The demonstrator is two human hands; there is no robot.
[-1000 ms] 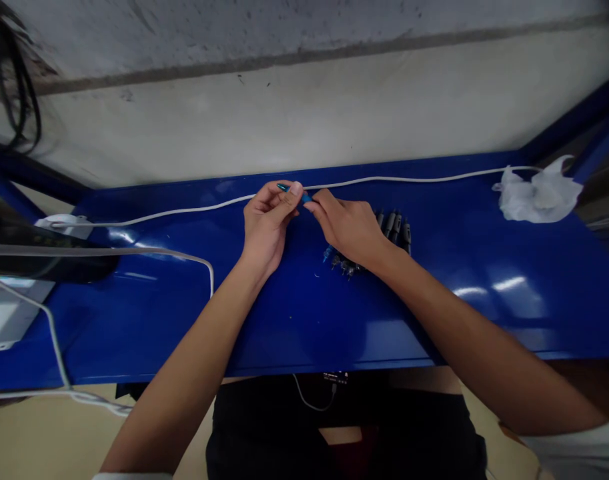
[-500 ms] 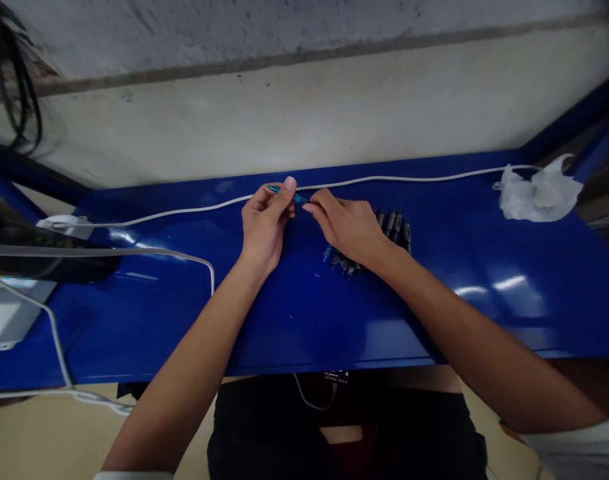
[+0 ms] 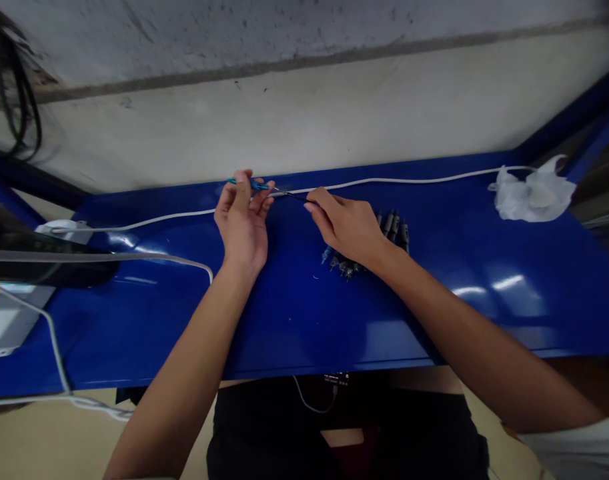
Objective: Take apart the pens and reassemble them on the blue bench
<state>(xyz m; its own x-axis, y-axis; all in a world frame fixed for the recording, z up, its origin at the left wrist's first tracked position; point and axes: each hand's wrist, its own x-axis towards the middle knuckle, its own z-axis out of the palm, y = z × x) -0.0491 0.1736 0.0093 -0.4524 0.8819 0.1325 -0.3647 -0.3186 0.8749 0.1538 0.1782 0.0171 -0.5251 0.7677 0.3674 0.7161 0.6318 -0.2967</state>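
My left hand [image 3: 244, 230] pinches a blue pen barrel [image 3: 259, 186] between thumb and fingers, above the back of the blue shelf. From my right hand [image 3: 347, 223], closed at the fingertips, a thin dark refill [image 3: 295, 196] points left toward the barrel, its pale tip near the barrel's right end. Whether tip and barrel touch is too small to tell. Under and beside my right wrist lie several dark pens [image 3: 395, 225], partly hidden by the hand, along with a blue pen tip [image 3: 326, 254].
A white cable [image 3: 384, 180] runs along the back of the blue shelf [image 3: 294, 320]. At the right lies a crumpled white plastic bag [image 3: 534, 193]. A black object [image 3: 49, 263], a white box [image 3: 14, 320] and more cables occupy the left.
My left hand has moved left with the blue barrel, away from my right hand. More of the thin refill now shows between them. My right hand has hardly moved.
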